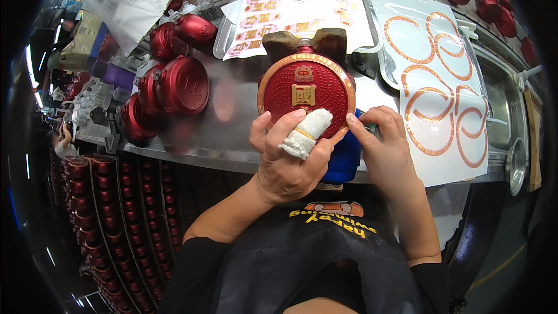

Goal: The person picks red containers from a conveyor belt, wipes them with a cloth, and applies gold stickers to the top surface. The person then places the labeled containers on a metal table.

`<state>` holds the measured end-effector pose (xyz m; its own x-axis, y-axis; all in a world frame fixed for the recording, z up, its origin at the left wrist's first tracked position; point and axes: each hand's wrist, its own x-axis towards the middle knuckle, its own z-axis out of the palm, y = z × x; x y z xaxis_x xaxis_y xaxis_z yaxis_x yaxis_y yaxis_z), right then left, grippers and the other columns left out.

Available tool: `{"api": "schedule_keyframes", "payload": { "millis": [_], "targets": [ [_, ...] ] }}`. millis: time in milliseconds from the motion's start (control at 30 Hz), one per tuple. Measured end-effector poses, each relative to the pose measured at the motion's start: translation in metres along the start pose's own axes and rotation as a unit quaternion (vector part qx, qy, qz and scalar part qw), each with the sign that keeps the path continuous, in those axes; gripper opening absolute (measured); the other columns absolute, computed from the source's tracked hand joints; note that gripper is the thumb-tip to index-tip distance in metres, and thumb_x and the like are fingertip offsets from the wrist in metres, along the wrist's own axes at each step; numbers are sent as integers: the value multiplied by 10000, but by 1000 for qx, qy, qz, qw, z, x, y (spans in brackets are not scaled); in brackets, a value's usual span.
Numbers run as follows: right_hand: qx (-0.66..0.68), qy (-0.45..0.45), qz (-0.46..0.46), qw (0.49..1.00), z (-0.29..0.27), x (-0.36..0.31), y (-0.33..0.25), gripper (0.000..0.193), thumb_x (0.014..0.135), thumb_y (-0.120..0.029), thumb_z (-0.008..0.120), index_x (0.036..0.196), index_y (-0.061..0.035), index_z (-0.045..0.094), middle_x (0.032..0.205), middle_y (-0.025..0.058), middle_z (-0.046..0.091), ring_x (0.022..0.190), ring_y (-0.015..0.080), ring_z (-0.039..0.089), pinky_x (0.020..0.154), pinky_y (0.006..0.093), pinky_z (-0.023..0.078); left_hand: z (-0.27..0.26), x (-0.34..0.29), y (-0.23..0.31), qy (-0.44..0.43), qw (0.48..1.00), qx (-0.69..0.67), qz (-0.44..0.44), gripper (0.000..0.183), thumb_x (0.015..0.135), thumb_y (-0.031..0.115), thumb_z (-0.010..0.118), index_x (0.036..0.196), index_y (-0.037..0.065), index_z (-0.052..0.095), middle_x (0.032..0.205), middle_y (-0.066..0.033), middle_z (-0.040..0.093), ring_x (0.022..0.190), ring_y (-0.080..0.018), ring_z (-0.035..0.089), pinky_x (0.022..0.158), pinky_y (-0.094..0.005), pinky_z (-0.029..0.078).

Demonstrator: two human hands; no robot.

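A round, flat red bottle point(285, 90) with a dotted face and raised gold emblems faces me, propped against a dark, worn two-lobed holder point(331, 40). A curved orange-gold decal strip point(264, 84) follows its rim. My left hand point(286, 163) is curled at the lower left edge of the bottle. One of its fingers wears a white cloth wrap point(308, 134) with a yellow band and lies over the lower face. At the lower right rim, my right hand point(386, 142) has thumb and index finger close together on the edge; the exact hold between them is partly hidden.
Sheets of curved orange decals point(433, 81) lie at right, near a metal sink point(503, 110). Behind the bottle, a tray point(372, 20) bears a decal sheet point(290, 0). More red bottles point(185, 86) stand at left. A blue cloth point(344, 160) is under the work.
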<state>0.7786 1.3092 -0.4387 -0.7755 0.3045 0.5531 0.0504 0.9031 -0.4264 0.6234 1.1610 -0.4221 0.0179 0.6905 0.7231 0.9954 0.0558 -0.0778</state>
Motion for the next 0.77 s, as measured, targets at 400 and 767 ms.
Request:
{"api": "schedule_keyframes", "payload": {
  "millis": [400,767],
  "targets": [
    [0,-12,-34,999,2,-7,-1,552,732,-23,669,1267,-156,668,1119,94,551,1111,317,538,934,440,448,-6,-4,-6,-17,999,-15,25,33,827,225,693,825,216,661,1114,-21,624,1224,-222,483,1036,-538,304],
    [14,-60,-41,997,6,-11,-18,553,736,-25,661,1269,-171,672,1118,76,545,1102,280,544,929,432,429,-8,-32,-4,12,997,17,-69,179,806,210,712,958,175,623,1206,-85,638,1243,-278,472,1069,-556,269]
  ]
}}
